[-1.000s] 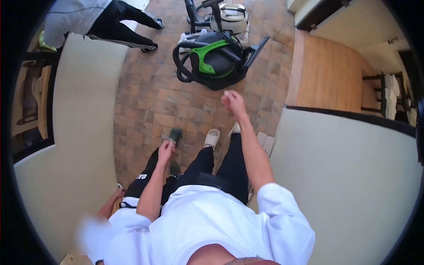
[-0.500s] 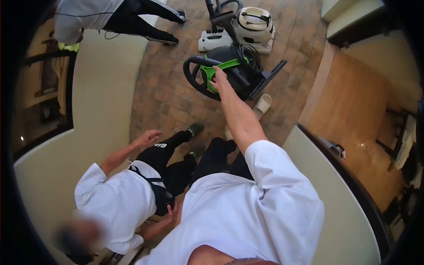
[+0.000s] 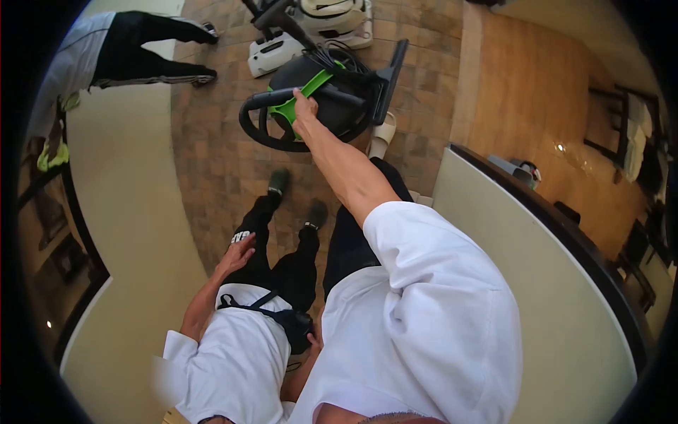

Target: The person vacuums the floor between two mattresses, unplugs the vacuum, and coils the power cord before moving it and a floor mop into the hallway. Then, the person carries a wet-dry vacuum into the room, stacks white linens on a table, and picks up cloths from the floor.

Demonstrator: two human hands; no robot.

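My right hand [image 3: 304, 112] is at the end of my outstretched arm, its fingers closed around the green handle of a black and green vacuum cleaner [image 3: 349, 121]. The cleaner's black hose [image 3: 248, 131] curves around its left side. A dark floor nozzle [image 3: 388, 81] stands along its right side, and a coiled cord [image 3: 340, 56] lies on top. One of my feet, in a pale slipper [image 3: 385, 127], is close behind the nozzle. My left hand is out of sight.
A white vacuum cleaner [image 3: 332, 15] stands just beyond. Close at my left is a person in a white shirt [image 3: 236, 339] with a black bag; another person in dark trousers [image 3: 141, 49] is at the upper left. A low partition [image 3: 526, 283] runs along my right, beside a wooden floor [image 3: 522, 92].
The view has shifted, so both cleaners appear further left and higher. My right hand stays at the green handle. The person beside me has moved, with one hand now lower over the thigh.
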